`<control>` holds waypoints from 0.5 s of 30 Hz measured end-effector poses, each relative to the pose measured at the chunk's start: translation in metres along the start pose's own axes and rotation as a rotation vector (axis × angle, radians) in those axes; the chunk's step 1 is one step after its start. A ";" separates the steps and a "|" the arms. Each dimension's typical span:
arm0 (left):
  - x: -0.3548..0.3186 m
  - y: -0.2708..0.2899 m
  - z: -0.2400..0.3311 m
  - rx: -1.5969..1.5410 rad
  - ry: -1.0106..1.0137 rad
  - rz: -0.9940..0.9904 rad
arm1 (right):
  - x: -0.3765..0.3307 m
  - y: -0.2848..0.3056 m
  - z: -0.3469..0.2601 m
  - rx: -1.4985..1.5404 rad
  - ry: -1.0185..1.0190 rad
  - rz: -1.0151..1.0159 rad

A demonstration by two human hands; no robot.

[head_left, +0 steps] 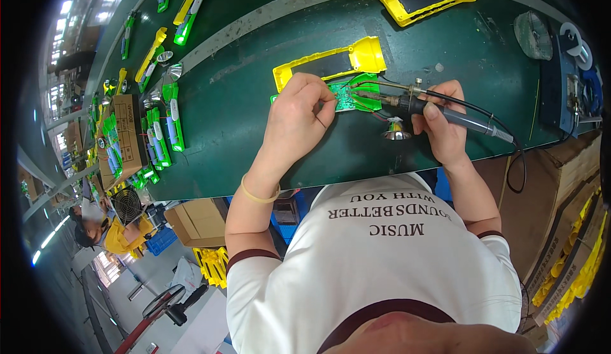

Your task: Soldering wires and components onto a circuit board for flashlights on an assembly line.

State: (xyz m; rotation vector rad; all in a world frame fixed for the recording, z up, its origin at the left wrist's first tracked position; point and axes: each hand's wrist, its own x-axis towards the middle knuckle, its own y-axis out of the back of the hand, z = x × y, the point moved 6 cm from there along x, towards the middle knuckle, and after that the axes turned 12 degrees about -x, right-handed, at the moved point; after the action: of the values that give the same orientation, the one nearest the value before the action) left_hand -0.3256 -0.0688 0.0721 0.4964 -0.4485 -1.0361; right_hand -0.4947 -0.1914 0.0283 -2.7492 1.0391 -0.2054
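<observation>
Green bench: left hand pinching wire on green board; right hand gripping soldering iron, tip at board; yellow shell just behind.

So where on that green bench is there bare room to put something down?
Bare green mat lies left of the left hand, up to the row of green torch halves. Another patch: behind the right hand. Around the circuit board it's crowded.

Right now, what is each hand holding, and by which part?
The right hand grips a soldering iron by its dark handle. The left hand pins the green circuit board at its left edge with its fingertips.
</observation>
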 end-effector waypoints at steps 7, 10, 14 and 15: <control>-0.002 0.007 0.008 0.059 -0.057 0.036 | -0.002 0.002 -0.002 0.008 0.016 0.018; -0.018 0.031 0.015 0.343 -0.219 0.142 | -0.001 0.007 -0.003 0.014 0.017 0.043; -0.037 0.027 0.009 0.206 -0.125 0.025 | 0.000 0.007 -0.002 0.030 0.005 0.022; -0.037 0.022 0.016 0.186 -0.252 -0.010 | 0.000 0.007 -0.002 0.030 0.004 0.023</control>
State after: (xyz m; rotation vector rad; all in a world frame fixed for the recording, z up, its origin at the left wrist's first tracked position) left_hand -0.3355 -0.0298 0.0930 0.5356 -0.7718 -1.0764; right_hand -0.4997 -0.1966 0.0286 -2.7094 1.0594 -0.2208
